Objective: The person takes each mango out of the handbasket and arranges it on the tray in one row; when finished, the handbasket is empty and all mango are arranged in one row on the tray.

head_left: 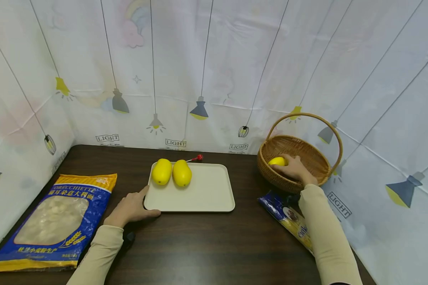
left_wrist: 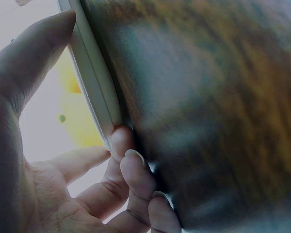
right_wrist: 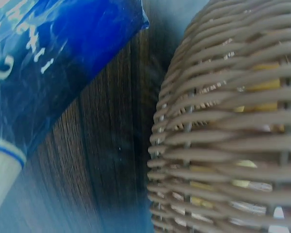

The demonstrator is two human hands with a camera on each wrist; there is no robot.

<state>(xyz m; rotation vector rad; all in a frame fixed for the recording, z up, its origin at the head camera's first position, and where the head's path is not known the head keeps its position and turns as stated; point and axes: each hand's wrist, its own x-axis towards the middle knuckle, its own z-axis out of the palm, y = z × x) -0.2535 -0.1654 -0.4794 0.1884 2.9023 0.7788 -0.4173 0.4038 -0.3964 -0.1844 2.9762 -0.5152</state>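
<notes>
A cream rectangular tray (head_left: pixel 207 190) lies on the dark table, with two plump yellow fruits (head_left: pixel 182 173) side by side in its left half. My left hand (head_left: pixel 133 206) grips the tray's near left corner, thumb along the front edge. In the left wrist view the thumb and fingers (left_wrist: pixel 122 141) touch its rim. Over at the right, my right hand (head_left: pixel 293 168) reaches into a wicker basket (head_left: pixel 276 180) and holds a yellow fruit (head_left: pixel 278 161) there. The right wrist view has the basket's woven side (right_wrist: pixel 228 126) hiding that hand.
A large blue and yellow pasta bag (head_left: pixel 53 221) lies at the left. A smaller blue and yellow packet (head_left: pixel 289 219) lies before the basket, partly under the right forearm. Behind the tray is a red-tipped stick (head_left: pixel 199 157). The basket's tall handle (head_left: pixel 306 114) arches above it.
</notes>
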